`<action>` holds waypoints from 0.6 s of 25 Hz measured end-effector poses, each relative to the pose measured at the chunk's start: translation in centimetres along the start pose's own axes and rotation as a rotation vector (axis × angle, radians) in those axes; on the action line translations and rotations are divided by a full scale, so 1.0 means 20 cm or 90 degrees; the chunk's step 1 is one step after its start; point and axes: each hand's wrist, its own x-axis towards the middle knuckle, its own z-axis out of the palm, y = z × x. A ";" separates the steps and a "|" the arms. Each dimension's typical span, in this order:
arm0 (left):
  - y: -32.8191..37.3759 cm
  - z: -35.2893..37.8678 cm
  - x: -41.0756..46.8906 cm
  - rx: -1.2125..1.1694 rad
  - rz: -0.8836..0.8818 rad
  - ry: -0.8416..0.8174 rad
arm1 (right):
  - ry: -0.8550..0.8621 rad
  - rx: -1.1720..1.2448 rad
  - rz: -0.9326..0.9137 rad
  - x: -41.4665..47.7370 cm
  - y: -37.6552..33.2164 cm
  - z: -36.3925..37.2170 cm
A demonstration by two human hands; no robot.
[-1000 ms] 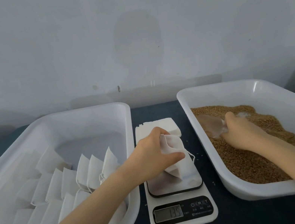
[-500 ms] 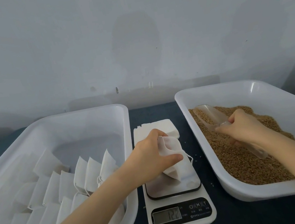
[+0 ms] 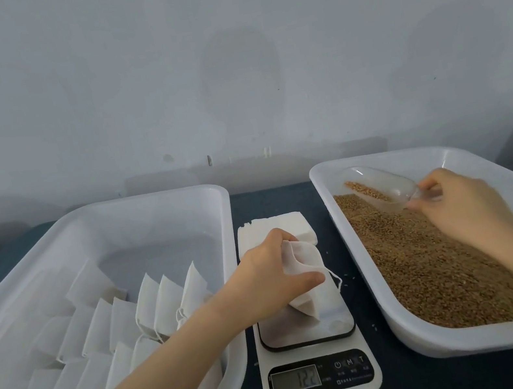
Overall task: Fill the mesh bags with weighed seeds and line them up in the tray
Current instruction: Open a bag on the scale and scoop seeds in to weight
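My left hand (image 3: 271,277) grips a white mesh bag (image 3: 308,283) by its mouth, standing it on the platform of a white kitchen scale (image 3: 318,379) between the two tubs. The display reads 122. My right hand (image 3: 460,210) holds the handle of a clear plastic scoop (image 3: 380,186) lifted above the brown seeds (image 3: 432,266) in the right white tub (image 3: 463,343); a small heap of seeds lies in the scoop. Filled white bags (image 3: 163,296) stand in rows in the left white tray (image 3: 147,206).
A stack of flat empty white bags (image 3: 275,228) lies behind the scale on the dark blue tabletop. A few loose seeds dot the table beside the scale. A pale wall rises close behind both tubs.
My right hand has pulled the scoop out of the seeds and raised it, now carrying seeds, toward the tub's far left. The scale reading dropped from 139 to 122. The left hand stays on the bag.
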 end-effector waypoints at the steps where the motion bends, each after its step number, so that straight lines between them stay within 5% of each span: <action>1: 0.00 0.00 0.00 -0.001 0.000 -0.001 | 0.014 0.003 -0.037 -0.01 0.00 -0.05; 8: 0.00 0.01 0.02 0.006 -0.005 -0.010 | -0.065 0.026 -0.241 -0.17 -0.18 -0.36; 15: 0.00 0.01 0.02 0.001 -0.009 -0.016 | -0.088 -0.098 -0.279 -0.20 -0.31 -0.39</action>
